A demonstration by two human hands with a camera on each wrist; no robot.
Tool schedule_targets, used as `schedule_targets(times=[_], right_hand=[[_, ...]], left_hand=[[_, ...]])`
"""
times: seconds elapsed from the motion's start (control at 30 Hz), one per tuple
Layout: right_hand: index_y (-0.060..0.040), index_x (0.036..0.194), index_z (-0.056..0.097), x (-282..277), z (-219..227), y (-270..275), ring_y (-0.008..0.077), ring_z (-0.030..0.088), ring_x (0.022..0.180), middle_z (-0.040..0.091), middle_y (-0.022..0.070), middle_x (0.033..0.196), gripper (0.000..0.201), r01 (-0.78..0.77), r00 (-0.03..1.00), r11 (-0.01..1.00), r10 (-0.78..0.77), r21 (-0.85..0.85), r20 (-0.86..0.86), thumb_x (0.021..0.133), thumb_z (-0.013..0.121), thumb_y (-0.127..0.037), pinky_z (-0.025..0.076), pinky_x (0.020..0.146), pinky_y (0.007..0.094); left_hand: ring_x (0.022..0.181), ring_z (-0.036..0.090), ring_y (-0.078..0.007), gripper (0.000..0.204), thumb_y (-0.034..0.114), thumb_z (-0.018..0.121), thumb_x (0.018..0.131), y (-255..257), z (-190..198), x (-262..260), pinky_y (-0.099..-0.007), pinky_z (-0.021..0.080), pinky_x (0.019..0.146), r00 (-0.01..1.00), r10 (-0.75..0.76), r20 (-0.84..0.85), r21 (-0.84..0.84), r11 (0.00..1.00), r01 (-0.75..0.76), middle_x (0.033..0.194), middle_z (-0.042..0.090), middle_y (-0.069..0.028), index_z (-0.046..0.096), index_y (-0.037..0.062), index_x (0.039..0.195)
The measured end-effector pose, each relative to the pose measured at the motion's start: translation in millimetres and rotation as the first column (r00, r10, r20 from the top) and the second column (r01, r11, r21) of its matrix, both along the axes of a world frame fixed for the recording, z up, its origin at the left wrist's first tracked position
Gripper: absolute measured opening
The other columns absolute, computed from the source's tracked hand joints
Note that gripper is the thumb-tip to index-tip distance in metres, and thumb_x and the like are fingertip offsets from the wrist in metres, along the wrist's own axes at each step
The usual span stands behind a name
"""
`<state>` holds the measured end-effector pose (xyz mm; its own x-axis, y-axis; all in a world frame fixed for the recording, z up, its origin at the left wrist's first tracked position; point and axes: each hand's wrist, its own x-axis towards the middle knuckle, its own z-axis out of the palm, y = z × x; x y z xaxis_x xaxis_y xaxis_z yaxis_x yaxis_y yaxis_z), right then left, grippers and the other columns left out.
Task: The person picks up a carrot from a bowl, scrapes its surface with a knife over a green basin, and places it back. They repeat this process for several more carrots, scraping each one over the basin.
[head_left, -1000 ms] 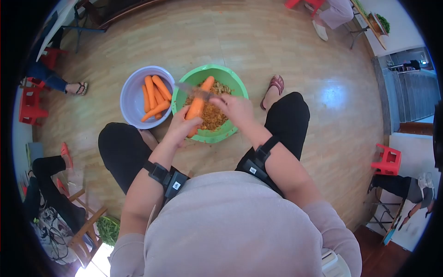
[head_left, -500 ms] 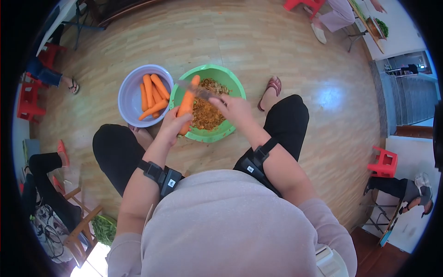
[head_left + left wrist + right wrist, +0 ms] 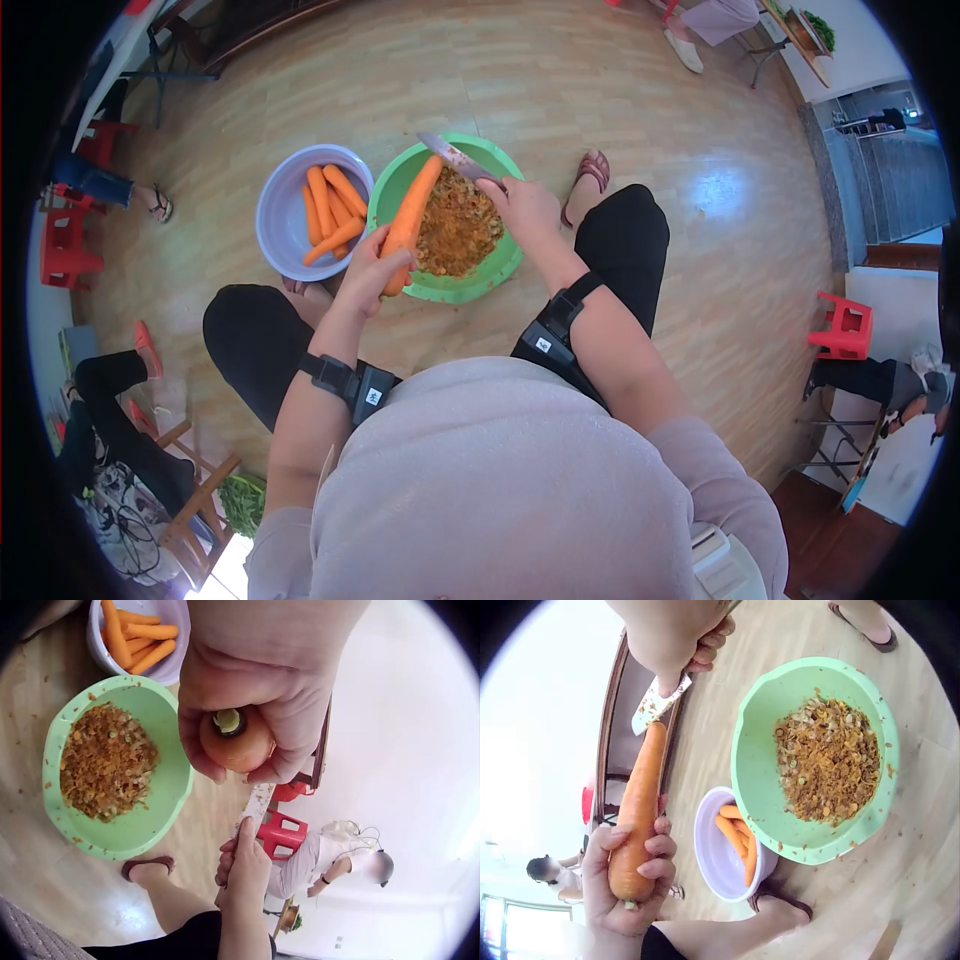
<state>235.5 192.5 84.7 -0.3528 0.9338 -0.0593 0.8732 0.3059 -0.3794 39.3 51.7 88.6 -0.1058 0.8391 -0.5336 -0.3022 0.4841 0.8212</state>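
Observation:
My left hand (image 3: 368,278) grips a large carrot (image 3: 412,215) near its thick end, fingers wrapped round it. The carrot slants up over the left side of a green basin (image 3: 388,195); its stem end (image 3: 229,720) faces the left wrist camera. In my right hand (image 3: 532,212) is a knife (image 3: 460,160), held by the handle, with orange and brown scraps stuck to the blade. In the right wrist view the blade (image 3: 658,703) lies right at the carrot's narrow tip. Brown and orange peelings (image 3: 458,235) cover the basin's bottom.
A pale purple basin (image 3: 272,240) with several smooth orange carrots (image 3: 322,205) stands left of the green one. My knees flank the basins. Red stools (image 3: 843,327) and other people sit around the room's edges. A few scraps lie on the floor.
The knife has moved from across the carrot's upper part up to beyond its tip, and the blade is turned more upward. The carrot first shifted left and now leans slightly right at its tip.

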Motion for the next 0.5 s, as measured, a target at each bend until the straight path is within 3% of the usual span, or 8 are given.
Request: schedule_targets(times=[0.1,0.17,0.2,0.27,0.4,0.5], right_hand=[[-0.0104,0.078,0.067,-2,6,-15,0.0324,0.063,0.062,0.063,0.0140,0.065,0.049,-0.076,0.996,0.997,0.077,0.025,-0.047,0.086,0.050,-0.056,0.049,0.055,0.0427],[-0.0107,0.073,0.065,-5,6,-28,0.0314,0.061,0.058,0.060,0.0128,0.061,0.047,-0.220,0.927,0.974,0.223,0.046,-0.301,0.085,0.053,-0.055,0.048,0.051,0.0420],[-0.0107,0.073,0.065,-7,7,-34,0.0314,0.061,0.058,0.060,0.0128,0.061,0.047,-0.225,0.926,0.973,0.228,0.045,-0.300,0.085,0.053,-0.055,0.048,0.051,0.0420],[-0.0106,0.069,0.062,-12,10,-41,0.0306,0.060,0.053,0.058,0.0118,0.057,0.047,-0.392,0.883,0.918,0.394,0.063,-0.255,0.084,0.054,-0.055,0.046,0.048,0.0408],[-0.0105,0.066,0.060,-14,2,-40,0.0301,0.059,0.051,0.057,0.0108,0.055,0.048,-0.371,0.876,0.915,0.401,0.157,-0.268,0.084,0.054,-0.055,0.046,0.046,0.0395],[-0.0098,0.068,0.062,-10,-10,-19,0.0313,0.060,0.053,0.059,0.0118,0.057,0.049,-0.226,0.922,0.959,0.267,0.170,-0.281,0.085,0.053,-0.055,0.047,0.048,0.0407]], left_hand=[[0.074,0.059,-0.0131,0.047,0.010,0.063,0.077,0,-2,-3,-0.0254,0.049,0.057,0.999,0.039,0.016,-0.004,0.999,-0.039,0.093,0.057,-0.0060,0.048,0.0014,0.122],[0.075,0.060,-0.0133,0.046,0.011,0.063,0.078,0,0,0,-0.0253,0.049,0.057,0.998,0.059,0.015,-0.003,0.998,-0.059,0.094,0.057,-0.0065,0.048,0.0015,0.121],[0.075,0.060,-0.0134,0.045,0.011,0.062,0.078,0,0,1,-0.0252,0.049,0.057,0.997,0.071,0.013,-0.006,0.997,-0.071,0.095,0.058,-0.0069,0.048,0.0015,0.120],[0.075,0.060,-0.0136,0.044,0.011,0.062,0.079,1,-1,1,-0.0252,0.049,0.057,0.997,0.061,0.040,-0.016,0.998,-0.060,0.095,0.058,-0.0073,0.048,0.0019,0.120],[0.074,0.059,-0.0135,0.043,0.010,0.059,0.081,3,2,3,-0.0249,0.048,0.056,0.991,0.050,0.128,0.016,0.999,-0.052,0.094,0.058,-0.0080,0.046,0.0023,0.122],[0.073,0.058,-0.0128,0.044,0.011,0.058,0.082,2,8,-2,-0.0245,0.048,0.056,0.983,0.004,0.186,0.081,0.997,-0.019,0.093,0.058,-0.0083,0.045,0.0020,0.123]])
